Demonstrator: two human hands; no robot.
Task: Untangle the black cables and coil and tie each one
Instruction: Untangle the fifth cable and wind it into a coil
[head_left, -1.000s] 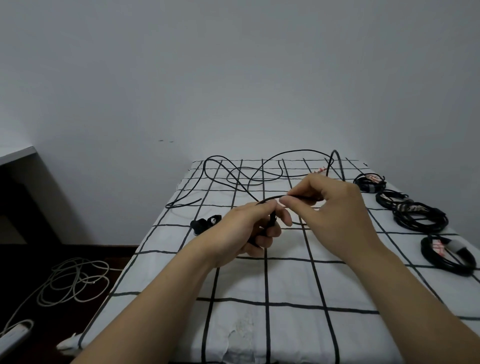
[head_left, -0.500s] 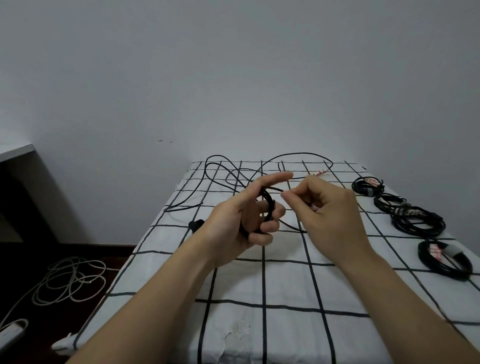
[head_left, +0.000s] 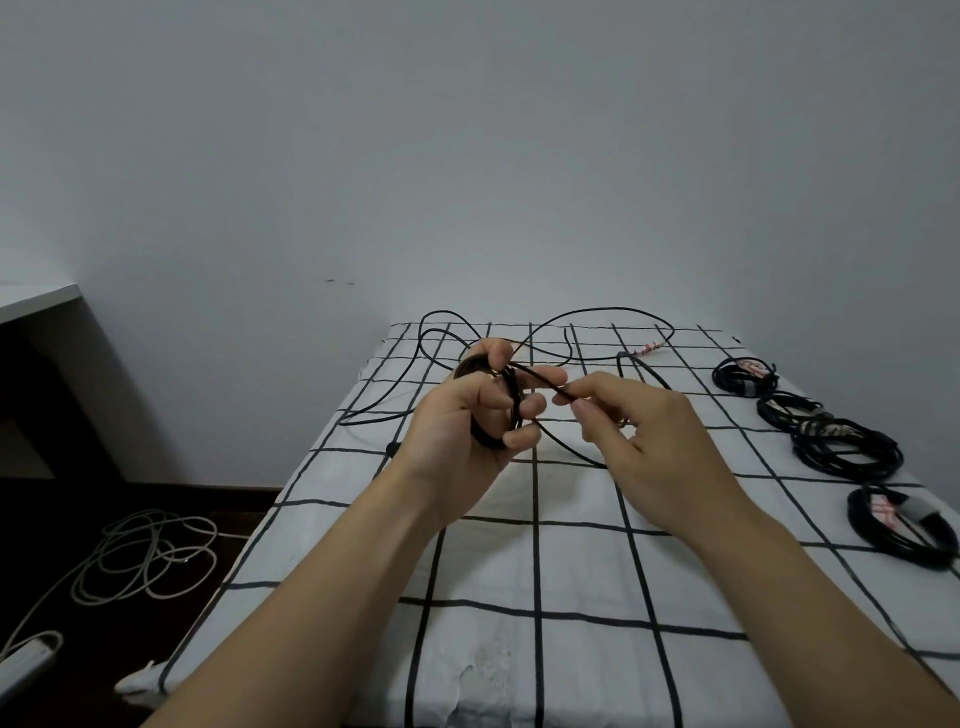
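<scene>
While my left hand (head_left: 467, 415) curls round a small coil of the thin black cable (head_left: 511, 402), holding it raised above the white cloth-covered surface with its black grid lines (head_left: 571, 561), my right hand (head_left: 639, 431) pinches the free strand between thumb and forefinger just beside the left fingertips. That short stretch runs nearly level from hand to hand. The uncoiled rest lies beyond both hands, looping across the far end of the surface toward the wall. I judge the next wrap must carry slack from there back to the coil, and my right hand is the nearer one to feed it. Four tied black bundles (head_left: 847, 447) lie well apart along the right edge.
</scene>
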